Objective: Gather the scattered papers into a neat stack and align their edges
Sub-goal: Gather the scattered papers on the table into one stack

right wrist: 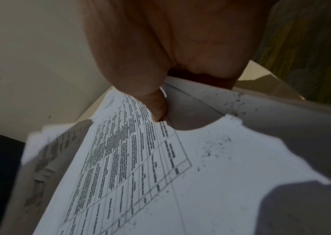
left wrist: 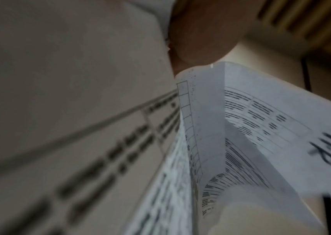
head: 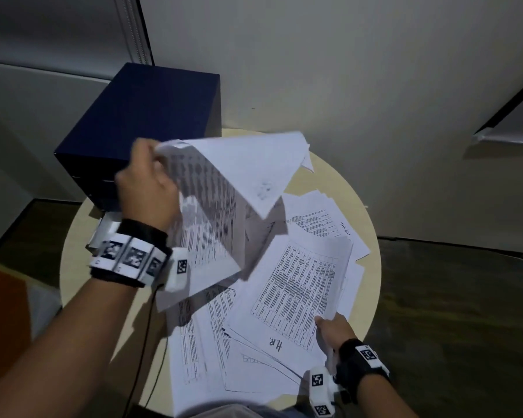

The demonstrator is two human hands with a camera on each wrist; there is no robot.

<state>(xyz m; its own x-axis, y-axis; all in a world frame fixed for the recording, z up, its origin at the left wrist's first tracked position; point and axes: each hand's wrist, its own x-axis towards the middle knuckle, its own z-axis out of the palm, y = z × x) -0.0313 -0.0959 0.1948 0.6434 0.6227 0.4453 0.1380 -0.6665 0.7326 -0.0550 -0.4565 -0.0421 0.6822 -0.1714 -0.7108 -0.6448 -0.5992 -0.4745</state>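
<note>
Printed white papers [head: 296, 300] lie scattered and overlapping on a round cream table [head: 366, 236]. My left hand [head: 147, 184] is raised above the table's left side and grips a bunch of sheets [head: 224, 188] by their top edge; they hang bent and fanned, blurred. In the left wrist view these sheets [left wrist: 210, 135] fill the frame below a fingertip. My right hand [head: 332, 327] pinches the near right corner of a table-printed sheet marked "H.R." [head: 275, 342] lying on the pile. In the right wrist view the thumb [right wrist: 140, 71] presses on that sheet [right wrist: 160, 167].
A dark blue box [head: 151, 128] stands at the table's back left, close behind my left hand. A white wall [head: 344, 70] rises behind the table. Dark wood floor [head: 453, 312] lies to the right. A thin black cable [head: 145, 342] hangs from my left wrist.
</note>
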